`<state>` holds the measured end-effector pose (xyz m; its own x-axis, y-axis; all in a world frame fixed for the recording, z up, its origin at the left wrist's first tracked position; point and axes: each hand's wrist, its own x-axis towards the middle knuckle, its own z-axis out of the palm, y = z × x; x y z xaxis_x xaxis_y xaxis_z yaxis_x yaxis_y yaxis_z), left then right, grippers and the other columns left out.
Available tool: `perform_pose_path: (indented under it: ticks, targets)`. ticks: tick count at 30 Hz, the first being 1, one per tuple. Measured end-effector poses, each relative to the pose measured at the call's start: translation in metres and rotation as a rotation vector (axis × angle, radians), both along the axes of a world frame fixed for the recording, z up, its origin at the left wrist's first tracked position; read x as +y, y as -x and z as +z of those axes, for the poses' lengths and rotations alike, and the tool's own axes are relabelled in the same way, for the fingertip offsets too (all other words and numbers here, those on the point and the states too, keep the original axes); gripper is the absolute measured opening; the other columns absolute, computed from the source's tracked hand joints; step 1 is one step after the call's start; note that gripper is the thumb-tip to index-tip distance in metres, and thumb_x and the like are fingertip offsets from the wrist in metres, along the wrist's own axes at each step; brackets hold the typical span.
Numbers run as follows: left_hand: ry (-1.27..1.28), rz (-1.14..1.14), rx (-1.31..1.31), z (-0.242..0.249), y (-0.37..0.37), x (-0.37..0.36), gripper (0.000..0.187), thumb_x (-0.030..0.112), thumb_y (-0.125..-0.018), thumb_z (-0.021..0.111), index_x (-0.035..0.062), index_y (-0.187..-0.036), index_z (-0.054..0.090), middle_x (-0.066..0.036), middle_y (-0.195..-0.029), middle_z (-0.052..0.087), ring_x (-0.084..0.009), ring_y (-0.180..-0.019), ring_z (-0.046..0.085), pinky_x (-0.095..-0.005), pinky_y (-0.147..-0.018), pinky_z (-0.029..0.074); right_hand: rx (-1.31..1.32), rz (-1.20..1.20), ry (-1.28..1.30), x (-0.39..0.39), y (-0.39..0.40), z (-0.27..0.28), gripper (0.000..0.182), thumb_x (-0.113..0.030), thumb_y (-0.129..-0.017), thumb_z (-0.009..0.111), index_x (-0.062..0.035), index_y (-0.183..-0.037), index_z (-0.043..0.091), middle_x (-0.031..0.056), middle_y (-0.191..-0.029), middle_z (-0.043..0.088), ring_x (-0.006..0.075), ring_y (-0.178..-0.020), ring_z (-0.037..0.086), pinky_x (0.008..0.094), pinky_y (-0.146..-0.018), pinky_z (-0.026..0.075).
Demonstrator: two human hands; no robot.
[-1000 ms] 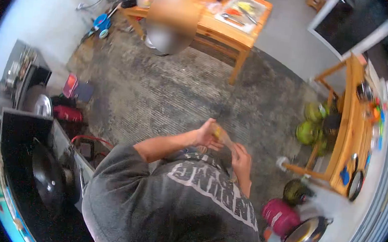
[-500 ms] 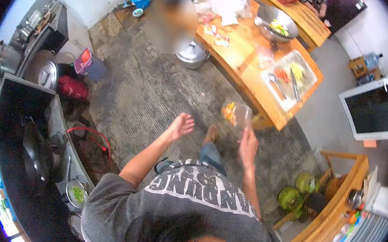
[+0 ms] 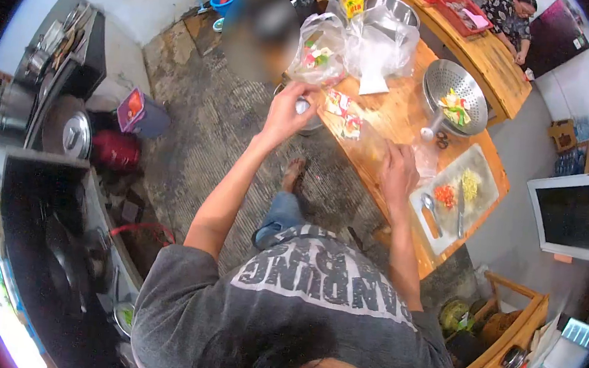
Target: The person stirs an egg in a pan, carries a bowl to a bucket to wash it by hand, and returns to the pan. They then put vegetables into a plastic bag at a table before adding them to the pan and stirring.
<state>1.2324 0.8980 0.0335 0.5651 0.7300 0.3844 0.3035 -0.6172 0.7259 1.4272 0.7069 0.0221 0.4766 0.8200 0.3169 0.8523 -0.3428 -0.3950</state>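
My left hand point(image 3: 285, 119) is raised at the near edge of the wooden table point(image 3: 414, 117), thumb and fingers apart, with nothing visible between them. Over the table, my right hand point(image 3: 399, 174) has its fingers closed on a blurred clear plastic bag point(image 3: 371, 149) with a faint orange tint. Beyond my hands lie red-and-white packets point(image 3: 344, 111) and a clear bag of cut vegetables point(image 3: 315, 57). To the right, a white cutting board point(image 3: 480, 171) bears chopped red pieces point(image 3: 444, 195), pale yellow pieces point(image 3: 470, 185), a knife point(image 3: 460, 210) and a spoon point(image 3: 427, 202).
A metal colander point(image 3: 477, 95) holds cut vegetables near scissors point(image 3: 442, 140). Another person point(image 3: 509, 20) is at the far table point(image 3: 457, 43). A lidded pot point(image 3: 307, 113) stands beside the near table. The stove counter point(image 3: 54, 246) is at left, a wooden rack point(image 3: 507, 332) at right.
The view has moved closer to the table. Both hands have moved forward, the left to the table edge, the right with the clear bag from above the floor to over the tabletop.
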Motion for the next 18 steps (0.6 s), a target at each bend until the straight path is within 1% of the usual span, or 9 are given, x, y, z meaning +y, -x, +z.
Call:
perform_pose_path:
  ticks: [3, 6, 7, 10, 11, 14, 15, 17, 18]
  targets:
    - [0.009, -0.115, -0.07, -0.009, -0.038, 0.08, 0.032, 0.009, -0.075, 0.064, 0.0004, -0.106, 0.056, -0.018, -0.103, 0.057, -0.0294, -0.092, 0.06, -0.0367, -0.077, 0.049, 0.061, -0.039, 0.018, 0.033, 0.005, 0.015, 0.019, -0.008, -0.08, 0.056, -0.0085, -0.098, 0.062, 0.0121, -0.089, 0.06, 0.0303, -0.085, 0.058, 0.0408, -0.069, 0.046]
    - [-0.21, -0.08, 0.024, -0.036, -0.069, 0.151, 0.046, 0.002, -0.07, 0.06, 0.0008, -0.115, 0.049, -0.022, -0.099, 0.055, -0.0354, -0.088, 0.058, -0.0433, -0.074, 0.049, 0.094, -0.109, -0.052, 0.076, 0.021, 0.046, 0.016, -0.007, -0.082, 0.055, -0.0076, -0.096, 0.062, 0.0147, -0.086, 0.06, 0.0317, -0.081, 0.058, 0.0428, -0.068, 0.046]
    - [-0.191, -0.008, 0.105, -0.041, -0.078, 0.163, 0.052, 0.004, -0.07, 0.06, -0.0013, -0.118, 0.043, -0.025, -0.1, 0.053, -0.0381, -0.091, 0.057, -0.0461, -0.075, 0.048, 0.101, -0.152, -0.112, 0.091, 0.026, 0.058, 0.01, -0.007, -0.085, 0.054, -0.0019, -0.09, 0.062, 0.0154, -0.081, 0.061, 0.031, -0.072, 0.058, 0.0371, -0.064, 0.044]
    - [-0.297, -0.028, 0.244, -0.065, -0.096, 0.2, 0.054, 0.009, -0.07, 0.062, -0.0023, -0.119, 0.041, -0.025, -0.105, 0.052, -0.0377, -0.093, 0.056, -0.0451, -0.074, 0.048, 0.436, -0.328, -0.098, 0.129, 0.029, 0.091, 0.011, -0.009, -0.087, 0.054, -0.0011, -0.089, 0.061, 0.0146, -0.075, 0.058, 0.0245, -0.065, 0.057, 0.0329, -0.059, 0.043]
    - [-0.315, -0.03, 0.136, -0.076, -0.1, 0.208, 0.054, 0.011, -0.069, 0.062, -0.0009, -0.118, 0.044, -0.022, -0.098, 0.058, -0.0375, -0.086, 0.059, -0.0446, -0.071, 0.049, 0.306, -0.288, -0.197, 0.14, 0.024, 0.09, 0.008, -0.008, -0.085, 0.059, -0.0022, -0.089, 0.062, 0.0076, -0.071, 0.058, 0.015, -0.061, 0.053, 0.0289, -0.056, 0.041]
    - [-0.159, -0.017, 0.358, -0.087, -0.099, 0.224, 0.036, 0.019, -0.071, 0.062, 0.0048, -0.103, 0.054, -0.017, -0.085, 0.061, -0.034, -0.076, 0.06, -0.0431, -0.065, 0.048, 0.727, -0.258, -0.483, 0.167, 0.023, 0.098, 0.011, -0.01, -0.082, 0.065, -0.0047, -0.09, 0.061, -0.0035, -0.058, 0.05, 0.0057, -0.054, 0.045, 0.0235, -0.048, 0.033]
    - [-0.177, -0.049, 0.335, -0.085, -0.094, 0.228, 0.031, 0.018, -0.071, 0.062, 0.005, -0.099, 0.056, -0.016, -0.083, 0.061, -0.0334, -0.074, 0.06, -0.0428, -0.063, 0.048, 0.804, -0.219, -0.401, 0.169, 0.016, 0.106, 0.018, -0.008, -0.077, 0.071, -0.0045, -0.091, 0.061, -0.0079, -0.062, 0.049, 0.0014, -0.058, 0.044, 0.02, -0.049, 0.032]
    - [-0.217, -0.107, 0.288, -0.066, -0.076, 0.229, 0.021, 0.016, -0.071, 0.06, 0.0053, -0.089, 0.059, -0.014, -0.078, 0.061, -0.0323, -0.068, 0.06, -0.042, -0.06, 0.047, 0.823, -0.162, -0.399, 0.179, 0.007, 0.109, 0.019, -0.005, -0.076, 0.071, -0.0016, -0.092, 0.061, -0.002, -0.076, 0.057, 0.0068, -0.073, 0.052, 0.0227, -0.066, 0.04]
    - [-0.197, -0.143, 0.316, -0.058, -0.067, 0.23, 0.018, 0.014, -0.07, 0.06, 0.005, -0.085, 0.058, -0.014, -0.077, 0.061, -0.0324, -0.069, 0.06, -0.0418, -0.06, 0.047, 0.814, -0.126, -0.415, 0.187, 0.005, 0.11, 0.02, -0.005, -0.076, 0.071, -0.001, -0.093, 0.061, -0.0009, -0.077, 0.058, 0.0072, -0.073, 0.053, 0.0226, -0.067, 0.042]
